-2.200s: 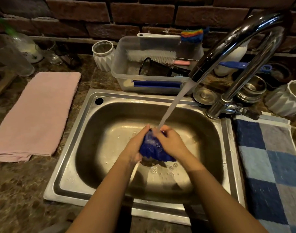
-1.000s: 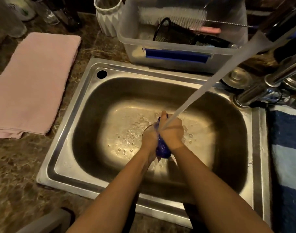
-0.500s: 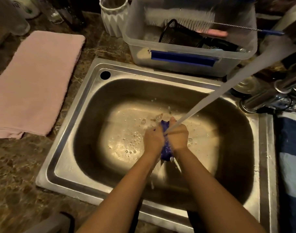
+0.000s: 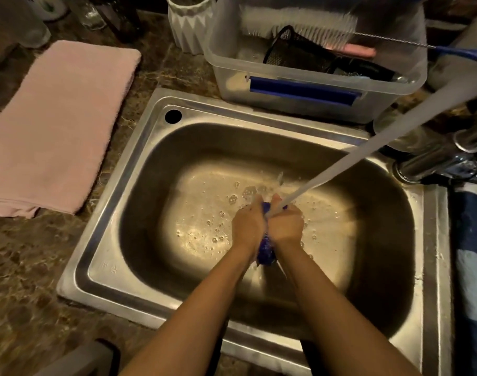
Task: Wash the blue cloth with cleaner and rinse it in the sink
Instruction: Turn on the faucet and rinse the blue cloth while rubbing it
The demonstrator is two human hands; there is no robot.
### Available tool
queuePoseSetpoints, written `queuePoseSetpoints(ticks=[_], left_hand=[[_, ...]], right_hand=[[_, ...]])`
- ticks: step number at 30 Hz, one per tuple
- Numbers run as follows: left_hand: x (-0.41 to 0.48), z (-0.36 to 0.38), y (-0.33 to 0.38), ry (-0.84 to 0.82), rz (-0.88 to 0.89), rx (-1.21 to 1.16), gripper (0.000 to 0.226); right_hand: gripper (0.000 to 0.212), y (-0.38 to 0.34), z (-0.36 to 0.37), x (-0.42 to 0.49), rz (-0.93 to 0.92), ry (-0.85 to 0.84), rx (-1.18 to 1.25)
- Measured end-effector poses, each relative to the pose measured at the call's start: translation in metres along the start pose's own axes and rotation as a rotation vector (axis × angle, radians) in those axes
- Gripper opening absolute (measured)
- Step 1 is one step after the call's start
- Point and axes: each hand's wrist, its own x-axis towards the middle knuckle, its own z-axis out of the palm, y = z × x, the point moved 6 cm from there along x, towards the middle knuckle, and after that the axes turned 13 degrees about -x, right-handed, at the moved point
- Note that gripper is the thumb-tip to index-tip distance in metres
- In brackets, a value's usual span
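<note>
Over the middle of the steel sink, my left hand and my right hand are pressed together around the bunched blue cloth. Only a small wad of the cloth shows below my palms and a sliver between my fingertips. A stream of water runs slantwise from the upper right and lands on my fingers and the cloth. The tap base sits at the sink's right rear corner. Bubbles and water lie on the sink floor.
A folded pink towel lies on the counter left of the sink. Behind the sink stands a clear plastic tub holding brushes and a black mesh basket, next to a white ribbed cup. A blue checked towel lies at the right.
My hands squeezed the cloth tighter, so less blue shows than before. The view tilted down and closer to the sink; water kept running onto my hands.
</note>
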Motion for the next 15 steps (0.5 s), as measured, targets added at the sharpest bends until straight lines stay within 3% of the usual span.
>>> queuePoseSetpoints(ticks=[2, 5, 7, 9, 11, 13, 15], left_hand=[[0.0, 0.0, 0.008, -0.004, 0.083, 0.119, 0.056], [0.007, -0.005, 0.019, -0.099, 0.095, 0.307, 0.071], [0.01, -0.009, 0.025, -0.149, 0.017, 0.337, 0.077], [0.014, -0.011, 0.025, -0.215, -0.097, 0.251, 0.082], [0.016, -0.008, 0.03, -0.261, -0.151, 0.148, 0.08], [0.023, -0.012, 0.036, -0.206, -0.145, -0.033, 0.067], [0.02, -0.022, 0.033, -0.127, -0.161, -0.204, 0.054]], right_hand=[[0.026, 0.005, 0.006, 0.017, -0.017, -0.102, -0.05], [0.015, 0.008, 0.009, 0.028, -0.167, -0.203, -0.311], [0.016, 0.002, 0.005, 0.026, -0.217, -0.279, -0.213], [0.025, -0.008, 0.006, 0.017, -0.227, -0.443, -0.128], [0.028, -0.016, 0.005, 0.008, -0.314, -0.548, -0.227], [0.012, -0.021, -0.007, 0.005, -0.308, -0.472, -0.176], [0.009, -0.022, -0.021, 0.006, -0.203, -0.382, 0.041]])
